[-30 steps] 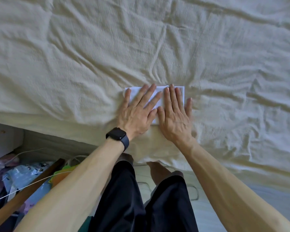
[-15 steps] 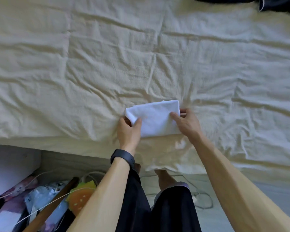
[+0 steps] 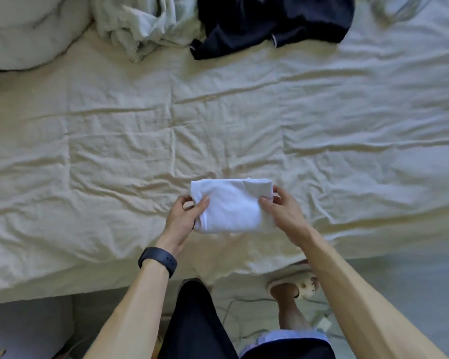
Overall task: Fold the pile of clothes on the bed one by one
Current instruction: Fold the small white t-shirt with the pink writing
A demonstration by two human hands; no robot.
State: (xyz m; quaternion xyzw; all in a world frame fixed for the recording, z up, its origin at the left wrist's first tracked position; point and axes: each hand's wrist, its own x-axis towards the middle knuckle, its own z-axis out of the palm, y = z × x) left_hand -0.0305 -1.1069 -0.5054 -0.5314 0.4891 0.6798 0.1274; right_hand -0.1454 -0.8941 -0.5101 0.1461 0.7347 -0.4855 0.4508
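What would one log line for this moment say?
stage: white cloth folded | left hand: holds its left end | right hand: holds its right end | unfolded: dark garment, pale garment

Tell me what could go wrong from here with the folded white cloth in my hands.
1. The left hand and right hand grip the folded white cloth only at its ends; its unsupported middle may sag and the folds slip open.
2. The dark garment and pale garment lie crumpled at the far side of the bed; setting the cloth down near them could get it tangled with them.
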